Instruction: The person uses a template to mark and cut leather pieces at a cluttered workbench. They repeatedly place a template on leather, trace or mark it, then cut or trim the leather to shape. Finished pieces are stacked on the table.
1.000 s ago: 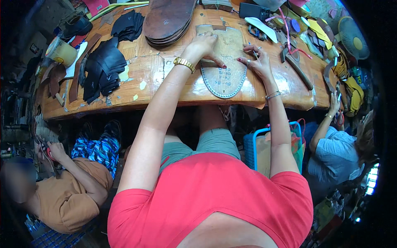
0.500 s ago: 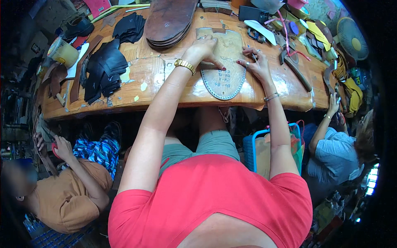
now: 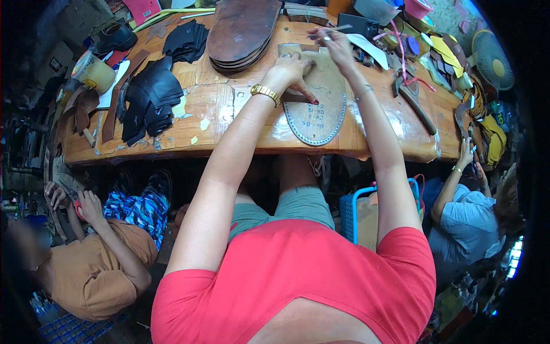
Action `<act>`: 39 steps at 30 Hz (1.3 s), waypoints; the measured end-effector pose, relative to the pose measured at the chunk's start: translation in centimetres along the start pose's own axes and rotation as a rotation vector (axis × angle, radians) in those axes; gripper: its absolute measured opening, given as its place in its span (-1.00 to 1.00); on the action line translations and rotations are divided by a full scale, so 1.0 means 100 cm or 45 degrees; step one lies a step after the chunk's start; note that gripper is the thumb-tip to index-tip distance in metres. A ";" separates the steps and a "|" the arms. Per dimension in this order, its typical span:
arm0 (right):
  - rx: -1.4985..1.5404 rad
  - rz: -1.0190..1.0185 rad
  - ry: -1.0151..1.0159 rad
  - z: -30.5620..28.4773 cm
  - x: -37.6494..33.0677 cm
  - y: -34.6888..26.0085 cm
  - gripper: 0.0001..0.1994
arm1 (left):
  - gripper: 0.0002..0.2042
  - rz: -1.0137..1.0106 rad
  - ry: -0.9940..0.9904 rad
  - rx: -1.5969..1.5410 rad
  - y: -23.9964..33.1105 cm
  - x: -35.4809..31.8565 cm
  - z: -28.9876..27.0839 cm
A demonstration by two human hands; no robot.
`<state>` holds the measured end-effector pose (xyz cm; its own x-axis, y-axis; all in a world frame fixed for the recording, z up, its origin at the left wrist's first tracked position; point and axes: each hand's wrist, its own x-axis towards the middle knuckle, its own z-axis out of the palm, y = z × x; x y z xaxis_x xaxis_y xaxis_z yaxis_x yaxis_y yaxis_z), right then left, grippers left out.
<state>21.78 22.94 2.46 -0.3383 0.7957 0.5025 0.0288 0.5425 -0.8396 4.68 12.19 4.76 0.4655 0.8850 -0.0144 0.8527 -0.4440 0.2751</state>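
Observation:
A tan, round-ended pattern piece [image 3: 315, 127] lies on the wooden table in front of me. Stitch-like marks run along its curved edge, and there is handwriting on its face. My left hand [image 3: 291, 74] presses down on it with thumb and fingers spread. Above its far right part, my right hand [image 3: 335, 49] is raised, pinching a slim pen-like tool [image 3: 344, 27] that points sideways. Dark brown leather [image 3: 324, 50] shows at the pattern's far edge; how far it extends underneath is hidden.
Stacked brown leather pieces [image 3: 240, 34] lie beyond my left hand, with black leather pieces [image 3: 150, 94] farther left. At right are a hammer [image 3: 418, 109] and a white piece [image 3: 369, 49]. One co-worker [image 3: 94, 264] sits left, another [image 3: 470, 212] right. A blue basket [image 3: 347, 215] stands below the table.
My right hand has lifted from the pattern's right edge and moved up and to the left with the pen-like tool. My left hand stays on the pattern. The whole view has shifted slightly.

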 end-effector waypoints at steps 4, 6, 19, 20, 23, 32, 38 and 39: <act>0.068 0.161 -0.115 0.034 0.025 0.034 -0.73 | 0.15 0.013 -0.046 0.028 0.004 0.000 -0.005; -0.051 0.113 -0.134 0.041 0.034 0.046 -0.74 | 0.14 0.008 -0.075 0.055 0.007 0.002 -0.006; -0.669 -0.001 -0.204 0.055 0.049 0.046 -0.74 | 0.14 -0.009 -0.056 0.073 0.003 0.006 0.001; -0.675 -0.011 -0.200 0.053 0.050 0.050 -0.74 | 0.14 -0.002 -0.060 0.072 0.003 0.007 0.001; -0.671 -0.058 -0.184 0.048 0.047 0.046 -0.76 | 0.17 -0.013 -0.048 0.079 0.004 0.004 -0.001; -0.612 0.002 -0.104 0.019 0.030 0.041 -0.80 | 0.23 0.000 -0.076 0.053 0.004 0.007 -0.002; -0.728 -0.059 -0.084 0.019 0.028 0.035 -0.81 | 0.24 -0.006 -0.082 0.087 0.005 0.007 -0.003; -0.730 -0.066 -0.079 0.020 0.027 0.034 -0.81 | 0.24 -0.009 -0.084 0.083 0.004 0.007 -0.002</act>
<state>19.09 26.43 0.53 -0.4071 0.7560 0.5126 0.5097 0.6537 -0.5593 5.32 12.65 5.09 0.4724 0.8777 -0.0802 0.8685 -0.4481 0.2119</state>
